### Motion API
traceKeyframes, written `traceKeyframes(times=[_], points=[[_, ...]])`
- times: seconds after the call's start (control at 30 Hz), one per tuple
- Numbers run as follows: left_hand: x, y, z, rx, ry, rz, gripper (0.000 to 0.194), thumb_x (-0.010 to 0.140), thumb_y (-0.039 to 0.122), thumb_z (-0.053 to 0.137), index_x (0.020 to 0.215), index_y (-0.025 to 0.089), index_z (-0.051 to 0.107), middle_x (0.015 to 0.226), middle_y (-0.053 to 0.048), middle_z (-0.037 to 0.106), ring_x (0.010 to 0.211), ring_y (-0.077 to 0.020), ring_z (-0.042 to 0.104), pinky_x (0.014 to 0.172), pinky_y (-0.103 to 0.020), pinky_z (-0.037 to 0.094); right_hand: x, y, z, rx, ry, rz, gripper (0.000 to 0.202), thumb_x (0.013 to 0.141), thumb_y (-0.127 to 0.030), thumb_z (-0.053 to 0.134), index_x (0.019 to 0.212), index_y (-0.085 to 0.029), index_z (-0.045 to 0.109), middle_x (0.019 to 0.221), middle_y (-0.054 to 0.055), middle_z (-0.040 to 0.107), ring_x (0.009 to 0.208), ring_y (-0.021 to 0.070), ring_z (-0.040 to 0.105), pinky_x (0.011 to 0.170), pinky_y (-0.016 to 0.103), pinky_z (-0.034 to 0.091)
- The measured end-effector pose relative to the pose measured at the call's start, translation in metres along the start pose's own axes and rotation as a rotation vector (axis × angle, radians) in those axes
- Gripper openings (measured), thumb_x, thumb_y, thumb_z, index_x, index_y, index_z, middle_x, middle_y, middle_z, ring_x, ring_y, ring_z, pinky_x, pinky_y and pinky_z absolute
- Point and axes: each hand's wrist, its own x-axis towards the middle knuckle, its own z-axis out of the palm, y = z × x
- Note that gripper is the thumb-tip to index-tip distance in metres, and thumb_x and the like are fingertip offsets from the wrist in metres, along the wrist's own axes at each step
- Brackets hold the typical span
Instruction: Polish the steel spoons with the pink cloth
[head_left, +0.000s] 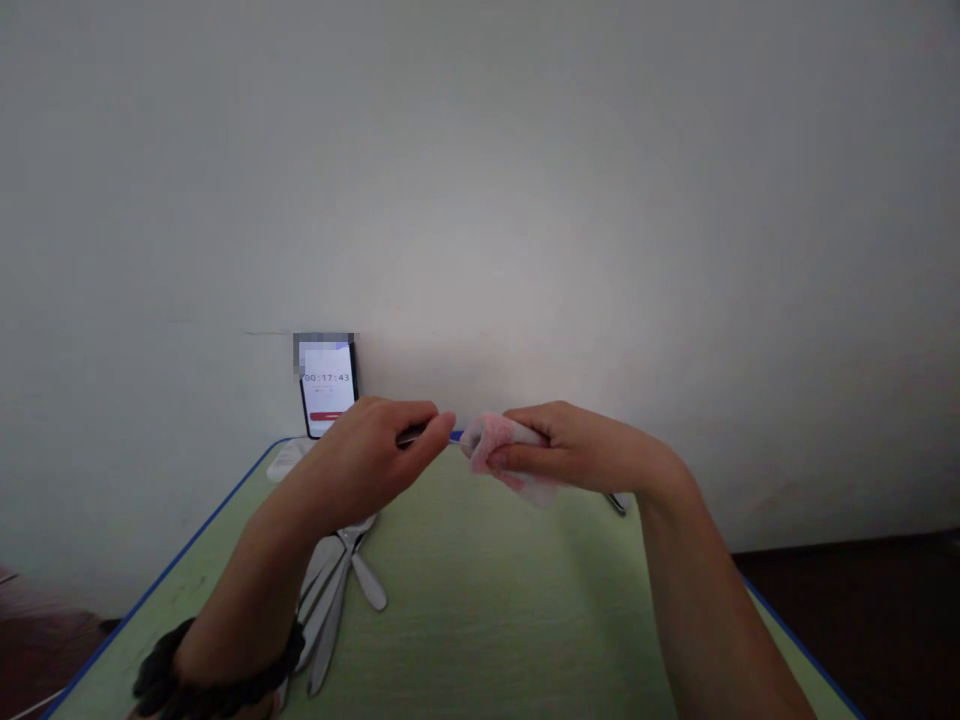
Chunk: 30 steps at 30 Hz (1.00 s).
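My left hand (382, 445) is closed around the dark handle of a utensil (411, 435), just left of the middle of the view. The utensil's far end runs into a pink and white cloth (495, 445). Fingers and thumb of my right hand (559, 445) pinch that cloth around it, so what kind of utensil it is stays hidden. Both hands are raised over the far part of the green table (480, 590). Beneath my left forearm lie several metal pieces of cutlery (330, 600), their handles fanned toward me.
A phone (328, 390) showing a timer leans on the wall at the back left, with a white object (285, 460) at its foot. Part of another metal utensil (617, 503) shows beneath my right wrist. The pale wall (480, 200) borders the table's far edge.
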Motion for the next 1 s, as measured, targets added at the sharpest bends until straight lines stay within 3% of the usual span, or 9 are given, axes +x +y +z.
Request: traceKeyframes(times=[0.2,0.47,0.73,0.83,0.93,1.0], points=[[0.002,0.0,0.001,0.01,-0.04,-0.035,0.039,0.084,0.042,0.039,0.053,0.018,0.043,0.047,0.006,0.032,0.046,-0.008,0.031,0.044,-0.023,0.019,0.005,-0.008,0.006,-0.059,-0.006,-0.01,0.036,0.083,-0.048,0.045,0.091,-0.017,0.062,0.073,0.002,0.061,0.061,0.0116,0.049,0.052,0.021,0.035],[0.001,-0.01,0.004,-0.038,0.011,-0.066,0.039,0.085,0.042,0.036,0.053,0.018,0.033,0.05,0.006,0.027,0.047,-0.0073,0.028,0.045,-0.022,0.02,-0.005,0.015,-0.005,-0.044,-0.042,0.006,0.036,0.085,-0.046,0.043,0.091,-0.016,0.061,0.077,0.002,0.061,0.065,0.0121,0.051,0.055,0.021,0.036],[0.004,0.006,0.002,-0.042,0.019,-0.048,0.041,0.084,0.04,0.037,0.05,0.017,0.039,0.046,0.006,0.031,0.045,-0.0069,0.029,0.044,-0.022,0.018,0.002,-0.012,0.001,-0.075,0.005,-0.05,0.036,0.086,-0.047,0.042,0.085,-0.016,0.06,0.07,0.001,0.058,0.059,0.0108,0.047,0.054,0.022,0.034],[0.004,0.007,-0.001,-0.082,0.046,-0.066,0.044,0.085,0.043,0.038,0.052,0.016,0.049,0.045,0.005,0.042,0.044,-0.0076,0.035,0.044,-0.02,0.024,0.002,-0.014,0.001,-0.06,0.035,-0.055,0.036,0.086,-0.048,0.042,0.085,-0.016,0.059,0.068,0.0,0.056,0.058,0.0101,0.045,0.053,0.021,0.033],[0.004,0.006,-0.003,-0.122,0.111,-0.062,0.04,0.084,0.048,0.042,0.07,0.016,0.062,0.055,0.003,0.058,0.048,-0.0095,0.045,0.049,-0.019,0.033,0.0,-0.009,0.0,0.009,0.029,-0.04,0.036,0.087,-0.047,0.04,0.087,-0.016,0.058,0.068,0.0,0.053,0.055,0.0088,0.043,0.05,0.02,0.032],[0.003,0.004,-0.003,-0.134,0.127,-0.069,0.037,0.084,0.047,0.044,0.081,0.017,0.065,0.056,0.003,0.06,0.049,-0.0104,0.049,0.05,-0.019,0.035,-0.002,-0.004,0.0,0.068,0.009,-0.015,0.037,0.086,-0.048,0.039,0.086,-0.016,0.057,0.067,-0.001,0.051,0.052,0.0079,0.042,0.047,0.02,0.032]])
